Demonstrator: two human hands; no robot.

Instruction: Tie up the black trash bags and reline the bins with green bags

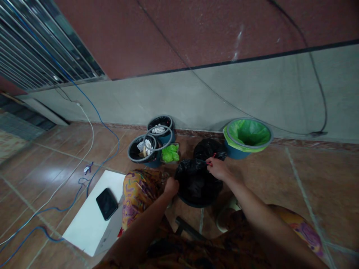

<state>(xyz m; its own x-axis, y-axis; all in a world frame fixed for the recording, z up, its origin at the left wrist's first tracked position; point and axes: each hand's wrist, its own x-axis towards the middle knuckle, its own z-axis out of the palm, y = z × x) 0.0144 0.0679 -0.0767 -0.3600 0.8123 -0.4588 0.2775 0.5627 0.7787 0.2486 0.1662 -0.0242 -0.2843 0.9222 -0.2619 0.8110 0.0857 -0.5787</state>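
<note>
Logging green-lined bin [238, 152] toward two o'clock of our black-lined bin [193, 204]; two bins [153, 163] of white waste [158, 129], ten to eleven; basket [170, 162] of green bags [169, 152] nearer. Our right hand [218, 169] pinches red tie [209, 163] at one; left hand [171, 186] at rim's nine, grip we cannot tell.

No readable text, brand or number appears in the scene. Small, faint marks [106, 238] show on the shaded side of a white box [89, 209] in the lower left of the frame, too blurred to make out, while curling, letter-like shapes on patterned trousers [137, 190], left of the lower center, form no legible word.
</note>
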